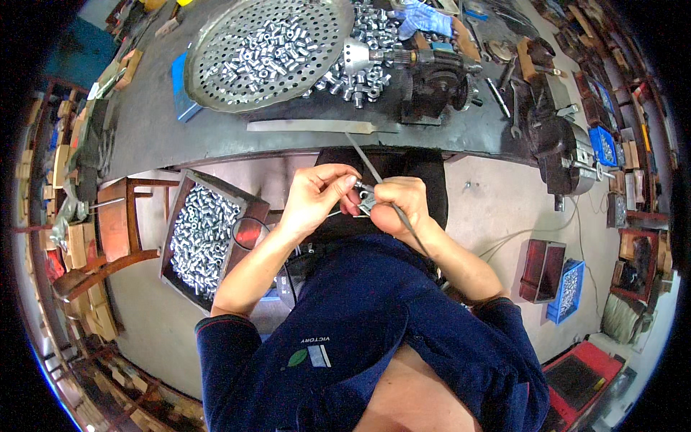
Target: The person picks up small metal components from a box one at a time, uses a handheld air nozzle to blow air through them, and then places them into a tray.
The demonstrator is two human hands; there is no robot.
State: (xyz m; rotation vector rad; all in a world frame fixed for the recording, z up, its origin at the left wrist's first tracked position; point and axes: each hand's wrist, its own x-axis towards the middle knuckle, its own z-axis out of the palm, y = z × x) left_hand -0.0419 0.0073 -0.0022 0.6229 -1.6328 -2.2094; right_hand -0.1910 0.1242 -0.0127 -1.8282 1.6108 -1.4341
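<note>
My left hand [320,196] is closed in a pinch round a small shiny metal fitting [366,199], in front of my body just below the bench edge. My right hand [401,205] is closed round a long, thin metal file [364,158]. The file slants from the bench edge down past my right wrist. Both hands are close together, and the fingers partly cover the fitting. Whether the file touches the fitting I cannot tell. A wider flat file [309,127] lies along the bench's near edge, beyond my hands.
On the dark bench [158,144] stands a round perforated pan [205,90] with many metal fittings, beside a small machine with a chuck [358,56]. A vise [568,155] sits at the right. A crate of fittings [205,237] stands left; a blue bin [567,291] is at lower right.
</note>
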